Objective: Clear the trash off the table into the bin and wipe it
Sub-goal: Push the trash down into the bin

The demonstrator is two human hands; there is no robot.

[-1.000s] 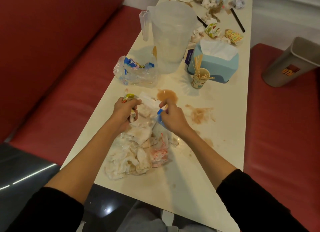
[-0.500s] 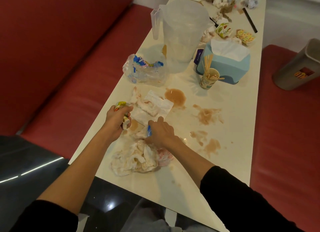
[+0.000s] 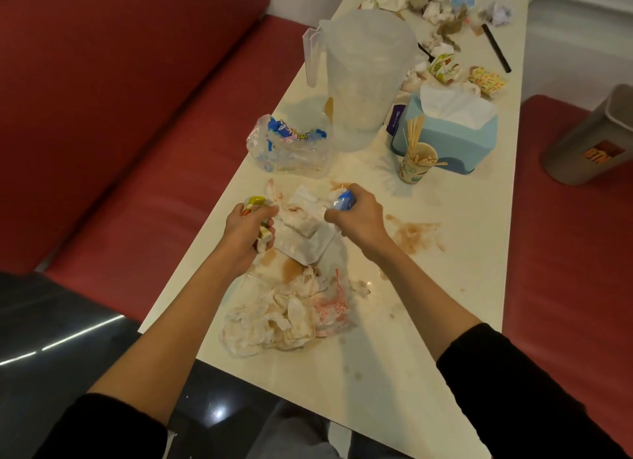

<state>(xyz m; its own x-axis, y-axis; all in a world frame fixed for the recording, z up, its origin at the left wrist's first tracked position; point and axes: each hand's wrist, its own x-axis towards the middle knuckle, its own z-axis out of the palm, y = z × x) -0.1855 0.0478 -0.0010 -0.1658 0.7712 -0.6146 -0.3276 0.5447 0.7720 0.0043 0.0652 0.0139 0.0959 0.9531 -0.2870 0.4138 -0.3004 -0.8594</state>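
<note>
My left hand (image 3: 245,234) grips a crumpled yellow wrapper (image 3: 255,202) near the left edge of the cream table (image 3: 394,338). My right hand (image 3: 359,217) grips a blue-and-clear wrapper (image 3: 342,200) beside a brown spill. Between the hands lies a stained white tissue (image 3: 301,225). A heap of soiled tissues and a clear bag with red print (image 3: 291,311) sits on the table just below my hands. The grey bin (image 3: 594,140) stands on the red seat at the right.
A clear plastic jug (image 3: 363,78), a crushed clear bottle (image 3: 291,146), a blue tissue box (image 3: 448,126) and a paper cup of toothpicks (image 3: 416,164) stand mid-table. More crumpled trash (image 3: 442,20) covers the far end. Brown stains (image 3: 414,234) lie right of my right hand. Red benches flank the table.
My right hand has moved from the tissue heap forward to beside the spill, still gripping the blue wrapper. My left hand kept its grip on the yellow wrapper.
</note>
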